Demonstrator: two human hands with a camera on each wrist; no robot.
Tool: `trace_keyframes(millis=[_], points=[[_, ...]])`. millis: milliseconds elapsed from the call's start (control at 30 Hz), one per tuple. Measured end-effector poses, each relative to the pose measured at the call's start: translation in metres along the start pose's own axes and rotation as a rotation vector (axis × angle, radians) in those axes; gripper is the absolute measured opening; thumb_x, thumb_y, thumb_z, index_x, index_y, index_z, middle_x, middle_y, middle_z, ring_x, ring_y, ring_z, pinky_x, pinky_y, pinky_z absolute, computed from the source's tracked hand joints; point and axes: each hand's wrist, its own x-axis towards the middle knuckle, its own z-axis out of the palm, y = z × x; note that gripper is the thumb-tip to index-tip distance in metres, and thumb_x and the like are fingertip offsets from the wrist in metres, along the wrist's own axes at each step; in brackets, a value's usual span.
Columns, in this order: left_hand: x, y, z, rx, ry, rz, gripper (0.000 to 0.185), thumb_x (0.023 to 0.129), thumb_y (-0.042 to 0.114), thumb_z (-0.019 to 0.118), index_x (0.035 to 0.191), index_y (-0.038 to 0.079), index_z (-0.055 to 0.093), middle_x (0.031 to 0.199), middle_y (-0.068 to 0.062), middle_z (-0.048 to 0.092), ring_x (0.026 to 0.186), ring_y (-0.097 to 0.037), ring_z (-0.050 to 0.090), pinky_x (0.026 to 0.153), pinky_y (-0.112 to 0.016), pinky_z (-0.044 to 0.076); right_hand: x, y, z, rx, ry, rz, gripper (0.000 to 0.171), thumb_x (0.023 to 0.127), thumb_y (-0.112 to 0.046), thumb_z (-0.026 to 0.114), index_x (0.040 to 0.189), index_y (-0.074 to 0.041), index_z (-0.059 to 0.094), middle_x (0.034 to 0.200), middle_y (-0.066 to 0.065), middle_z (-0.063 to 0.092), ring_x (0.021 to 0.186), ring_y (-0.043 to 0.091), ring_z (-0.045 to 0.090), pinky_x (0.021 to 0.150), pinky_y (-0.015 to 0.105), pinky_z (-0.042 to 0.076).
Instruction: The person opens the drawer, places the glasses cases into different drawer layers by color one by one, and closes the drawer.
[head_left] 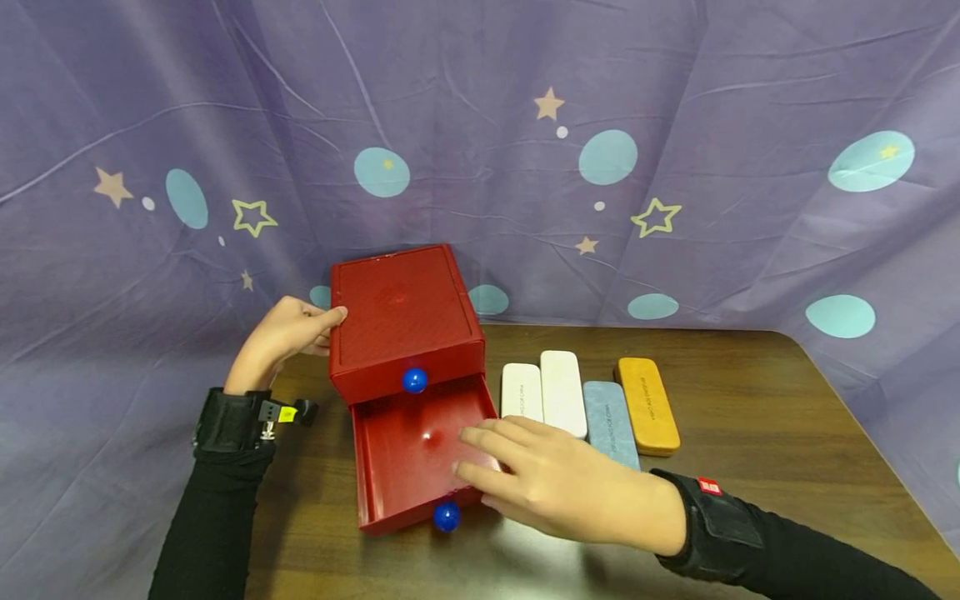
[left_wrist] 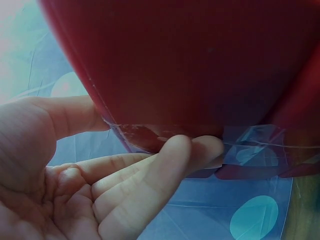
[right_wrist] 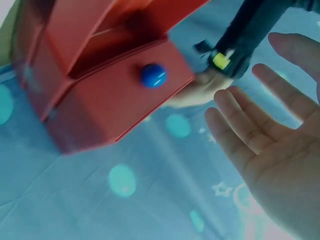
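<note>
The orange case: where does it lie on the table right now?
In the head view the orange case lies on the right of the wooden table, last in the row of four cases, just right of the blue-grey case.

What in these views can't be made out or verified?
- Head view: the right hand hides the right front corner of the open lower drawer.
- Head view: print on the blue case and orange case is too small to read.
- Left wrist view: the red box fills the frame; its drawers are unseen.
</note>
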Motion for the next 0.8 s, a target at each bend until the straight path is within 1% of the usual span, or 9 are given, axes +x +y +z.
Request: trace_keyframes(millis=[167,267,367,433,567,633,667,733,800], points=[[0.0,0.001,0.0,0.008,0.002,-0.007,0.056,0.104,0.04,0.055,0.129,-0.01,0.064,0.124,-0.024,0.068,0.083,-0.01,0.075,0.079,-0.029,0.064,-0.015,0.02,-0.005,0.048,0.0,0.126,0.048,0.084,-0.019,0.082,0.128,-0.012,0.064,0.132,0.014,0.062,0.114,0.027,0.064,0.096,0.039,0.059],[0.0,0.001,0.0,0.01,0.004,-0.004,0.056,0.104,0.04,0.056,0.128,-0.01,0.065,0.124,-0.024,0.068,0.083,-0.01,0.075,0.079,-0.029,0.064,-0.025,0.033,-0.01,0.045,-0.008,0.2,0.06,0.08,-0.016,0.087,0.134,-0.011,0.061,0.136,0.016,0.059,0.118,0.031,0.063,0.095,0.045,0.059],[0.0,0.001,0.0,0.007,0.007,0.002,0.056,0.103,0.04,0.056,0.128,-0.01,0.065,0.124,-0.024,0.068,0.083,-0.01,0.074,0.079,-0.029,0.064,-0.036,0.047,-0.013,0.032,0.003,0.267,0.07,0.077,-0.013,0.087,0.14,-0.01,0.058,0.14,0.019,0.057,0.12,0.034,0.062,0.095,0.05,0.058],[0.001,0.001,0.0,0.003,0.009,0.004,0.056,0.103,0.039,0.056,0.128,-0.01,0.065,0.124,-0.024,0.068,0.083,-0.009,0.074,0.079,-0.029,0.064,-0.044,0.056,-0.016,0.026,0.006,0.312,0.069,0.079,-0.014,0.084,0.142,-0.009,0.056,0.141,0.021,0.055,0.121,0.035,0.061,0.096,0.051,0.057],[0.001,0.001,0.0,0.004,0.013,0.007,0.055,0.104,0.037,0.056,0.127,-0.011,0.065,0.121,-0.023,0.069,0.081,-0.009,0.074,0.078,-0.029,0.064,-0.066,0.074,-0.019,0.016,0.011,0.379,0.052,0.098,-0.029,0.066,0.144,-0.007,0.055,0.141,0.022,0.055,0.12,0.037,0.061,0.096,0.052,0.056],[0.001,0.0,0.0,0.007,0.013,0.007,0.054,0.104,0.037,0.056,0.127,-0.012,0.065,0.12,-0.022,0.069,0.081,-0.009,0.074,0.078,-0.029,0.064,-0.078,0.082,-0.02,0.009,0.007,0.401,0.049,0.104,-0.035,0.056,0.144,-0.007,0.055,0.139,0.022,0.056,0.117,0.038,0.061,0.094,0.053,0.055],[0.001,0.0,0.0,0.009,0.013,0.006,0.055,0.104,0.037,0.056,0.127,-0.011,0.065,0.12,-0.022,0.069,0.081,-0.009,0.074,0.078,-0.029,0.064,-0.084,0.086,-0.02,0.003,-0.001,0.412,0.048,0.104,-0.035,0.056,0.143,-0.007,0.056,0.139,0.022,0.056,0.115,0.038,0.062,0.092,0.053,0.055],[0.001,0.0,0.0,0.011,0.008,-0.001,0.055,0.104,0.038,0.056,0.127,-0.011,0.065,0.121,-0.022,0.069,0.082,-0.01,0.074,0.079,-0.03,0.064,-0.096,0.093,-0.019,-0.01,-0.026,0.436,0.05,0.099,-0.028,0.067,0.142,-0.006,0.057,0.136,0.023,0.057,0.113,0.038,0.062,0.09,0.054,0.056],[0.001,0.0,0.0,0.012,0.003,-0.009,0.056,0.104,0.039,0.056,0.128,-0.01,0.065,0.123,-0.022,0.068,0.084,-0.01,0.075,0.08,-0.03,0.064,-0.107,0.099,-0.019,-0.021,-0.063,0.461,0.058,0.087,-0.015,0.079,0.14,-0.005,0.057,0.135,0.023,0.058,0.112,0.039,0.062,0.088,0.055,0.056]])
